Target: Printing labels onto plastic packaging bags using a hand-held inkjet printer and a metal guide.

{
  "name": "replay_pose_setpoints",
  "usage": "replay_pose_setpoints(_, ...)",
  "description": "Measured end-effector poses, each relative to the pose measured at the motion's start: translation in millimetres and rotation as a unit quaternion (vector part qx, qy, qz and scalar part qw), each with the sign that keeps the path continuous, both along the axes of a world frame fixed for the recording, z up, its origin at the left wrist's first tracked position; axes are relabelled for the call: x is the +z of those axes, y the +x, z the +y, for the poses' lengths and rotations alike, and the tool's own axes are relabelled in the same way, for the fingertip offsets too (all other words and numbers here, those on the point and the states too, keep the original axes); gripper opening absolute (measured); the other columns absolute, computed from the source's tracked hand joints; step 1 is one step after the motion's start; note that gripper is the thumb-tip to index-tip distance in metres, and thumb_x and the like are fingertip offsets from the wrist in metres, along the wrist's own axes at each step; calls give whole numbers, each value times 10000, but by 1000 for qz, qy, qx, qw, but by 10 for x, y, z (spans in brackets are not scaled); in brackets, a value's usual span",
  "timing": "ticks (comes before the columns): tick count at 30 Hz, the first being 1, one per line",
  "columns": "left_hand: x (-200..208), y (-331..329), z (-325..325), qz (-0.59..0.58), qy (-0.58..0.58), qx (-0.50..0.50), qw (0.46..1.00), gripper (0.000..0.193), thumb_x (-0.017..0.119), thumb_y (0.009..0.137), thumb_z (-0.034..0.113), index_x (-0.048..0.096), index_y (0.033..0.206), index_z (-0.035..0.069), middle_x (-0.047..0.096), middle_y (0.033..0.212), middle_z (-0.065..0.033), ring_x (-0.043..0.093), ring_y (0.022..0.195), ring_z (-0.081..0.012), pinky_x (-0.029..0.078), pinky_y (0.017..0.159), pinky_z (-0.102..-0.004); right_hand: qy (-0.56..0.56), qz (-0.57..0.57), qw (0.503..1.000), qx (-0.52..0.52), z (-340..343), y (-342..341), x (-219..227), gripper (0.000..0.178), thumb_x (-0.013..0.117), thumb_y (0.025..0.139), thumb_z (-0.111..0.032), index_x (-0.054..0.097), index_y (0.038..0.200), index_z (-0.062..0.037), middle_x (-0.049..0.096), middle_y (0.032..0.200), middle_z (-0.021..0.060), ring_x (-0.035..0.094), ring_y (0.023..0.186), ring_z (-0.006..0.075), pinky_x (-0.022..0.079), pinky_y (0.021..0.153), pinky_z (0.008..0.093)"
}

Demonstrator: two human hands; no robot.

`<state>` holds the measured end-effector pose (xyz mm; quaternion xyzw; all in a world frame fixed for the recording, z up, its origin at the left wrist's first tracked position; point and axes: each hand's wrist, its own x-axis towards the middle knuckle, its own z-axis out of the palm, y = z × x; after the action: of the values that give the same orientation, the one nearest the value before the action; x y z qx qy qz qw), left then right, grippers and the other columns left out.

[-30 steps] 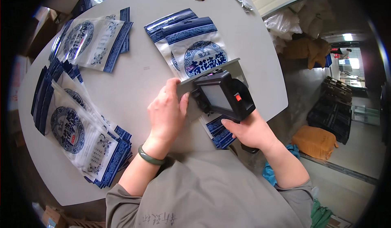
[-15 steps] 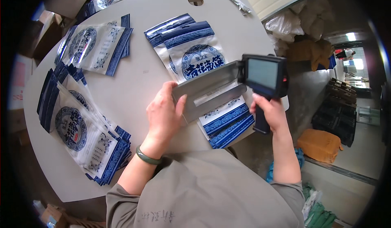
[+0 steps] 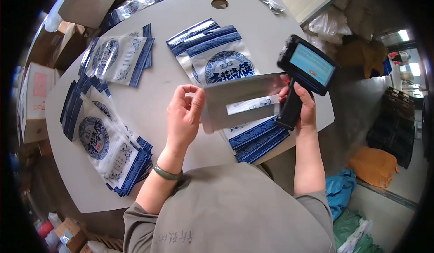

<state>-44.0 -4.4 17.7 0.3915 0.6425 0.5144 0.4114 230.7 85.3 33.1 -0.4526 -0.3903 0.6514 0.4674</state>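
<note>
My right hand point(image 3: 306, 106) is wrapped round the black grip of a handheld inkjet printer point(image 3: 313, 66), its lit screen tilted up. A grey metal guide plate point(image 3: 226, 96) with a long slot lies left of the grip, over a stack of white-and-blue plastic pouches point(image 3: 257, 140). At the plate's left end my left hand point(image 3: 184, 113) has its fingers curled and thumb drawn in. Whether they pinch the plate's edge is not clear. Just beyond the plate rest more printed pouches point(image 3: 226, 56), overlapping.
Fanned pouches point(image 3: 106, 138) lie at the table's left, with another pile point(image 3: 117, 56) behind them. A silvery packet point(image 3: 267, 2) sits at the far edge by a round hole point(image 3: 219, 3). Cartons point(image 3: 38, 101) stand left of the white table point(image 3: 181, 185); an orange bundle point(image 3: 373, 166) is right.
The printer has turned and tilted, its screen now angled and brighter. My left thumb has come off the plate's face toward the curled fingers. The view has shifted slightly.
</note>
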Motion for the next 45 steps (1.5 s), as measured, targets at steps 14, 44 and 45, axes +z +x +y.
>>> replay_pose_setpoints(14, -132, -99, 431, 361, -162, 26, 918, 329, 684, 856, 393, 575, 841, 83, 685, 810, -90, 660, 810, -295, 506, 713, -405, -11, 223, 974, -47, 33, 226, -287, 485, 597, 923, -317, 490, 1259, 16, 605, 810, 62, 627, 770, 175, 538, 775, 272)
replay_pose_setpoints(44, 415, -1533, -1173, 478, 9, 308, 823, 420, 708, 877, 207, 559, 1237, 49, 578, 711, -29, 559, 626, -122, 459, 569, -285, -8, -12, 993, 117, 415, -377, -46, 445, 592, 897, -279, 576, 1179, 65, 642, 774, 90, 622, 704, 177, 498, 701, 283)
replay_pose_setpoints(45, 401, -1286, -973, 415, 24, 225, 881, 425, 722, 865, 180, 561, 1236, 48, 585, 722, -25, 556, 639, -107, 457, 576, -265, -6, -15, 993, 118, 455, -366, -18, 445, 592, 897, -279, 576, 1179, 65, 642, 774, 90, 622, 704, 177, 498, 701, 283)
